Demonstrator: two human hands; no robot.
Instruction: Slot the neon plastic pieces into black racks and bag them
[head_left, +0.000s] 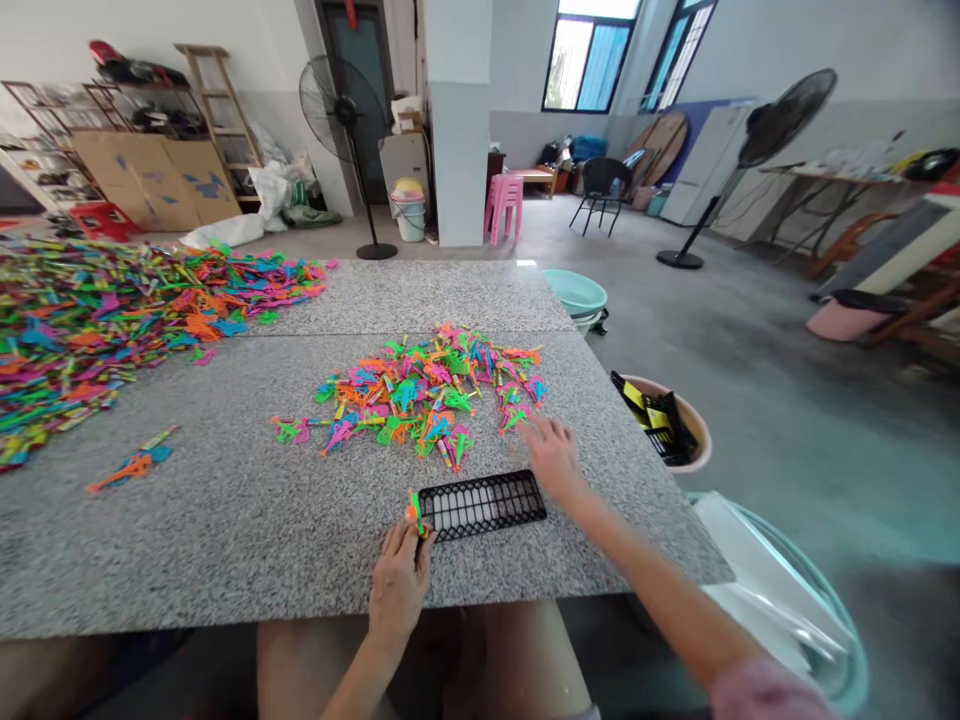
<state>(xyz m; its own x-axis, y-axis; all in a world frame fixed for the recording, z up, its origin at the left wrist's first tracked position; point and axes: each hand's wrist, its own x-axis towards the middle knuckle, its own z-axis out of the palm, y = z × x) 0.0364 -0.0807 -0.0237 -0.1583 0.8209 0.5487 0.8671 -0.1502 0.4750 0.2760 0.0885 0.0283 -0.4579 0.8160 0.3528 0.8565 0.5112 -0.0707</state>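
A black plastic lattice basket (480,506) lies near the front of the speckled table. At its left end my left hand (399,578) is closed, pinching a small green and orange plastic toy (419,516) against the rim. My right hand (553,455), slightly blurred, is beyond the basket's right end with fingers stretched toward the pile. Its fingertips are close to a green and pink toy (514,415); I cannot tell whether they touch it. The small pile of bright plastic toys (405,395) spreads across the middle of the table.
A much larger heap of similar toys (112,320) covers the table's left side. One orange and blue toy (135,468) lies apart. Right of the table stand a pink tub (697,430) with black and yellow items and a green basin (577,290). Two floor fans stand beyond.
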